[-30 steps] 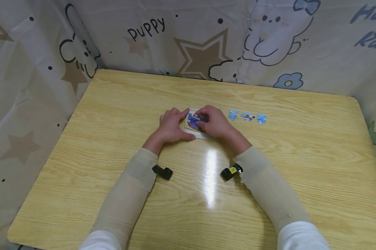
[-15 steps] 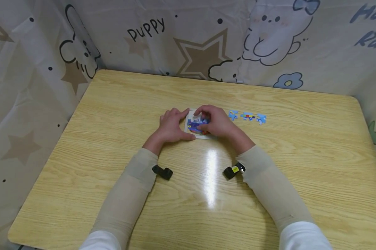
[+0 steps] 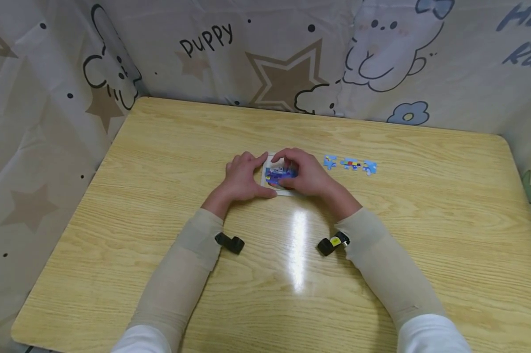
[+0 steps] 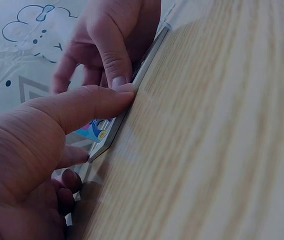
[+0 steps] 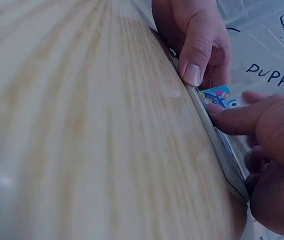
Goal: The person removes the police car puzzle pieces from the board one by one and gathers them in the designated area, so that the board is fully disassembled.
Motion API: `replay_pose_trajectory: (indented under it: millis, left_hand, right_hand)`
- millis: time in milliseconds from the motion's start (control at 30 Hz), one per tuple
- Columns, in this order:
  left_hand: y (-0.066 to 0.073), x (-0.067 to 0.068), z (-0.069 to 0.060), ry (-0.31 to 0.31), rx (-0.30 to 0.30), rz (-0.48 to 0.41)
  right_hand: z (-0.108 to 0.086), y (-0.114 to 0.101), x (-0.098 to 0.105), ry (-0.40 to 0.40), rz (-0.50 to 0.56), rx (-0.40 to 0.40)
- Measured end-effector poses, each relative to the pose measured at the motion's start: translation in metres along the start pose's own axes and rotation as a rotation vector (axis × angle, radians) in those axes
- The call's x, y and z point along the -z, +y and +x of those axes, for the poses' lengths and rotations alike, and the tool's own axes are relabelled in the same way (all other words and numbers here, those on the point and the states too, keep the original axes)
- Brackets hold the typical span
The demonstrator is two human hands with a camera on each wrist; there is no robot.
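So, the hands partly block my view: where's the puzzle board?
In the head view, the board lies on the table between the left hand and the right hand, left of the loose pieces.

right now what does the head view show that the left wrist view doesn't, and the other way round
Only the head view: the row of puzzle pieces right of the board, the black wrist cameras and the word "puppy".

Only the left wrist view: the right thumbnail and a close, low look along the board's side edge.

Both: the left grip and right grip at the board, the wooden table and the printed sheet.
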State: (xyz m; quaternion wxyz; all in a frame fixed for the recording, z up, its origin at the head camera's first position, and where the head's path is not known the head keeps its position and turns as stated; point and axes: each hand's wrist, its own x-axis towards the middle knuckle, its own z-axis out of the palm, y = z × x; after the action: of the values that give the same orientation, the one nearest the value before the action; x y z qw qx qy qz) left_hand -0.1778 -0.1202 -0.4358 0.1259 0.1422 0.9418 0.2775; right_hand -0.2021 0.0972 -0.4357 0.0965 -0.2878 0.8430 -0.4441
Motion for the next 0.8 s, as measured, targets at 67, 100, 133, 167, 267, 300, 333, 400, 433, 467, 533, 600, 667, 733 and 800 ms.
replay_pose_trajectory:
  millis: [67,100,133,167,267,300,333,400,433,467,533,600,667,733,800]
  left_hand:
    - [0.0005,0.0001,-0.0001,0.001,-0.001,0.001]
    - [0.0009,0.0002,-0.0002,0.001,-0.001,0.001]
    - [0.0009,0.0002,-0.0002,0.000,-0.001,0.002]
    - [0.0010,0.0002,-0.0002,-0.001,0.000,0.003]
    - [0.0009,0.0002,-0.0001,-0.003,0.003,0.005]
    - [0.0010,0.0002,-0.0002,-0.004,0.005,0.005]
    - [0.0009,0.0004,-0.0001,-0.004,0.005,0.006]
    - [0.0012,0.0009,-0.0002,-0.002,0.006,0.006]
    - [0.0012,0.0010,-0.0002,-0.001,0.005,0.005]
    - [0.0013,0.0011,-0.0003,-0.001,0.004,0.003]
    - [0.0013,0.0012,-0.0003,0.000,0.003,0.002]
    - [0.0010,0.0011,-0.0003,0.000,0.002,-0.002]
    - [0.0007,0.0009,-0.0002,-0.001,0.002,-0.003]
    - [0.0004,0.0007,-0.0002,-0.002,0.002,-0.003]
    - [0.0000,0.0006,-0.0002,-0.001,0.005,-0.003]
  right_hand:
    - [-0.0005,0.0012,-0.0001,0.006,0.017,0.020]
    - [-0.0008,0.0016,0.0001,0.005,0.021,0.026]
    - [-0.0010,0.0018,0.0002,-0.001,0.023,0.030]
    - [-0.0010,0.0016,0.0006,-0.007,0.019,0.030]
    - [-0.0008,0.0012,0.0019,-0.031,-0.018,0.019]
    - [-0.0007,0.0012,0.0023,-0.038,-0.036,0.009]
    - [-0.0003,0.0015,0.0028,-0.044,-0.055,0.000]
    - [0.0006,0.0017,0.0035,-0.054,-0.086,-0.019]
    - [0.0009,0.0020,0.0038,-0.059,-0.097,-0.029]
    - [0.0012,0.0025,0.0039,-0.064,-0.106,-0.036]
    - [0.0018,0.0032,0.0041,-0.072,-0.117,-0.045]
    - [0.0024,0.0034,0.0042,-0.078,-0.114,-0.042]
    - [0.0030,0.0034,0.0040,-0.081,-0.092,-0.031]
    - [0.0035,0.0027,0.0036,-0.072,-0.044,-0.043]
    - [0.0048,0.0017,0.0027,-0.046,0.009,-0.078]
